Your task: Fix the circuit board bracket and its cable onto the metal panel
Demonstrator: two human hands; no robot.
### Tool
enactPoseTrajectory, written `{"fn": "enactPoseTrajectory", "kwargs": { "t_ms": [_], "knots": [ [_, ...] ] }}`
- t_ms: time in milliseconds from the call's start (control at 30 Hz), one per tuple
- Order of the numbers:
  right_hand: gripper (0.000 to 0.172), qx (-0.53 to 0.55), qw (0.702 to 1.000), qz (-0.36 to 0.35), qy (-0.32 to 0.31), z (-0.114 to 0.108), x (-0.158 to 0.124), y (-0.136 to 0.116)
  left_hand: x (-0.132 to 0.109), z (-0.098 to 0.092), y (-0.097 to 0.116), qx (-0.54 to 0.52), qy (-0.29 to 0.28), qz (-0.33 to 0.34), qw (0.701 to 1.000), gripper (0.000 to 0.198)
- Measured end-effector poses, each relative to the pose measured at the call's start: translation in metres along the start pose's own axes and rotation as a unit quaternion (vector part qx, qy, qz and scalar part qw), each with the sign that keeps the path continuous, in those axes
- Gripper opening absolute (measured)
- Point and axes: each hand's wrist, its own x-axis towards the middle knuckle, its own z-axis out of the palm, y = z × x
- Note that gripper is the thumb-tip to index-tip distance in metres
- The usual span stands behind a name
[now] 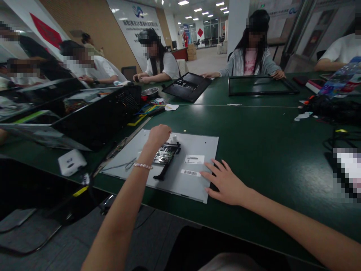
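Note:
A flat grey metal panel with a white label and a barcode sticker lies on the green table. On its middle sits a circuit board in a black bracket, with a small white part at the far end. My left hand is closed above the board's far end; its fingertips and anything in them are hidden. My right hand lies spread at the panel's right edge, fingertips on the panel and nothing held.
Black computer casings stand at the left, near a white box and cables. Across the table, a person holds a black frame and touches a black cover. A plastic bottle lies at the right.

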Motion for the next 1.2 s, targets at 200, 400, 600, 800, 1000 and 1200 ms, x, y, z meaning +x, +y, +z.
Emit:
{"fn": "enactPoseTrajectory", "kwargs": {
  "t_ms": [200,400,600,800,1000,1200],
  "knots": [
    [0.060,0.005,1.000,-0.005,-0.010,-0.003,0.000,0.001,-0.028,0.007,-0.004,0.100,-0.039,0.059,0.993,0.038],
    [0.061,0.008,1.000,-0.001,-0.013,-0.002,0.000,-0.001,-0.056,0.021,-0.007,0.005,-0.076,0.039,0.996,0.046],
    [0.060,0.005,1.000,0.004,-0.014,0.000,0.000,-0.001,-0.070,0.043,-0.008,-0.067,-0.112,0.017,0.991,0.078],
    [0.059,0.010,1.000,0.007,-0.020,-0.002,0.000,-0.002,-0.048,0.059,-0.034,-0.095,-0.120,0.057,0.987,0.086],
    [0.058,0.015,1.000,0.013,-0.018,-0.002,0.000,-0.003,0.006,0.066,-0.066,-0.121,-0.082,0.007,0.989,0.086],
    [0.058,0.009,1.000,0.007,-0.007,0.001,0.002,-0.001,0.029,0.070,-0.079,-0.120,-0.096,-0.024,0.988,0.089]
  ]
}}
